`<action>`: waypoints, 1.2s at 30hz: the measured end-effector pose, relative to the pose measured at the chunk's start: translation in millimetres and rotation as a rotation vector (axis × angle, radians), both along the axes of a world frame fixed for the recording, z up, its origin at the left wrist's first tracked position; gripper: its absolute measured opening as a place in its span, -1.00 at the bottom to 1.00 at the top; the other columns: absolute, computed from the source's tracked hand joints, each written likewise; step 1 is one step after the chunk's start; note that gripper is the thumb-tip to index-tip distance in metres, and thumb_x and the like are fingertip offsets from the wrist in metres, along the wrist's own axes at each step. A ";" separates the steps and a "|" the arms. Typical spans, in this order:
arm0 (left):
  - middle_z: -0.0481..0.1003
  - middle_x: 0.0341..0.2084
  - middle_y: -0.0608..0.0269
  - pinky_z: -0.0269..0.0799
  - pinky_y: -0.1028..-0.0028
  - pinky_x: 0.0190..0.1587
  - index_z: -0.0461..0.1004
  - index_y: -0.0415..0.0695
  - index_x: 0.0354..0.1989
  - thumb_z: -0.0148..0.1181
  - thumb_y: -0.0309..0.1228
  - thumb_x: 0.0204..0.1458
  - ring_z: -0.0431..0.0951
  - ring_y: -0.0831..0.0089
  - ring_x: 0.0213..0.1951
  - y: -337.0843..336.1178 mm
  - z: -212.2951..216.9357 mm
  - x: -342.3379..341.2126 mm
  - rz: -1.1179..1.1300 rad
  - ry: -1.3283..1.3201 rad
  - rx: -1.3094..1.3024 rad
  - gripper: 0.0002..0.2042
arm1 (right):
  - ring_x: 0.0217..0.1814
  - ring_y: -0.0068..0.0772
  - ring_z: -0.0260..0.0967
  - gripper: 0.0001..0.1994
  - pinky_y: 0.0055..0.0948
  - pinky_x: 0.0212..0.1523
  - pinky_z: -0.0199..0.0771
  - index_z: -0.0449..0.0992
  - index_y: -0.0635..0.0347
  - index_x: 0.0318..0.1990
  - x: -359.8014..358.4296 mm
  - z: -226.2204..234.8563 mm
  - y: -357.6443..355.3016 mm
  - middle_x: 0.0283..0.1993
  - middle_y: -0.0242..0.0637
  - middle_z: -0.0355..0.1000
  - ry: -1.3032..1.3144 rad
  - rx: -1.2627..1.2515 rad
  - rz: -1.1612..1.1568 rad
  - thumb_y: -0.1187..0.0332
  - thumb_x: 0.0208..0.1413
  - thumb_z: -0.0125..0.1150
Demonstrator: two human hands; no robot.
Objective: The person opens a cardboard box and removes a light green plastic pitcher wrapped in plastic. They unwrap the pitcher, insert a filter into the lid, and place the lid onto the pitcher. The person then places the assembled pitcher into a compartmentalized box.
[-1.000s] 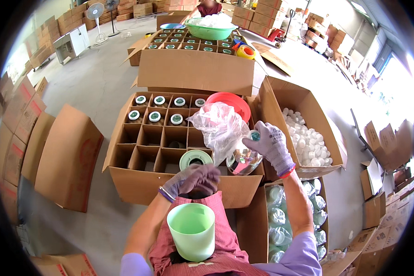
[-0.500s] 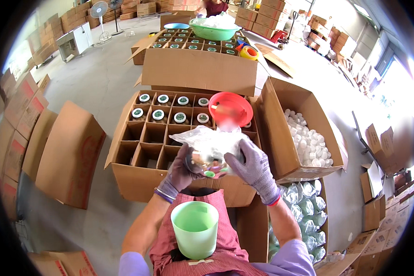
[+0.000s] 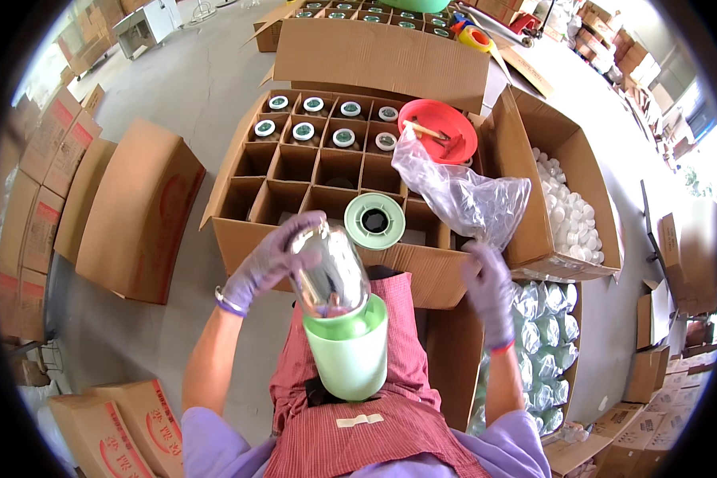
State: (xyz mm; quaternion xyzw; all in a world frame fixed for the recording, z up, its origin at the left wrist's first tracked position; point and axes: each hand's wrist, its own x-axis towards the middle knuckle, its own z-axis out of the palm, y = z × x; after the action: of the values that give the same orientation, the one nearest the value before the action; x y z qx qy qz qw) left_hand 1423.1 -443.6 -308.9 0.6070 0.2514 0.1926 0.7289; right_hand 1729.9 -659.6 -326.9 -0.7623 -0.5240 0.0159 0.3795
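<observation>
My left hand [image 3: 283,251], in a grey-purple glove, is closed on a mirror-silver flask liner [image 3: 331,271]. The liner tilts, and its lower end meets the mouth of a pale green plastic cup [image 3: 346,358] on my lap. To the right, my gloved right hand [image 3: 488,291] is raised and blurred. Just above its fingertips a crumpled clear plastic bag [image 3: 466,191] spreads out; whether the fingers grip it is unclear. A pale green ring-shaped part [image 3: 358,231] with a dark centre rests at the near side of the divided carton [image 3: 327,253].
White-and-green-capped jars [image 3: 303,131] stand in the carton's far cells. A red bowl [image 3: 430,111] with small tools sits at its right corner. Beyond is a box of white caps [image 3: 570,211]; below it, a carton of bagged clear bottles [image 3: 546,350]. A tall cardboard box [image 3: 139,215] stands left.
The plastic bag has come off the silver liner and moved right. My right hand has left the liner and moved right; my left hand has brought it down to the cup.
</observation>
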 end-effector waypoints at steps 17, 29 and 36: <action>0.29 0.18 0.16 0.25 0.29 0.22 0.09 -0.13 0.29 -0.10 -0.10 0.20 0.33 0.31 0.17 -133.6 -158.0 -161.3 0.211 -0.083 0.138 -0.45 | 0.37 -0.21 0.00 0.03 -0.26 0.35 -0.03 0.01 0.30 0.31 -163.5 14.5 31.9 0.29 -0.10 0.07 1.020 0.167 1.075 -0.06 -0.22 0.46; 0.23 0.21 0.16 0.22 0.30 0.25 0.09 -0.11 0.29 0.18 -0.28 0.06 0.27 0.33 0.21 -136.4 -129.5 -91.3 0.179 -0.077 0.030 -0.37 | 0.27 -0.28 0.15 -0.13 -0.29 0.29 0.09 0.05 0.27 0.29 -160.6 42.7 55.1 0.19 -0.17 0.21 0.756 0.169 1.102 0.24 -0.16 0.45; 0.28 0.14 0.19 0.23 0.32 0.22 0.17 -0.13 0.23 0.24 -0.27 0.02 0.29 0.34 0.17 -131.8 -108.9 -59.8 0.251 0.048 0.335 -0.40 | 0.28 -0.32 0.13 -0.09 -0.33 0.29 0.05 0.01 0.29 0.31 -152.8 44.8 53.7 0.21 -0.18 0.18 0.829 0.226 0.954 0.26 -0.18 0.45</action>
State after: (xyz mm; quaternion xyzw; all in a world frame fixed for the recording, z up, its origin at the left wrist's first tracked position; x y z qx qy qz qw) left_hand 1363.3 -575.4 -417.8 0.6880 0.3069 0.3065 0.5818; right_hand 1577.1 -605.9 -282.1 -0.3314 -0.6139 0.4210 0.5797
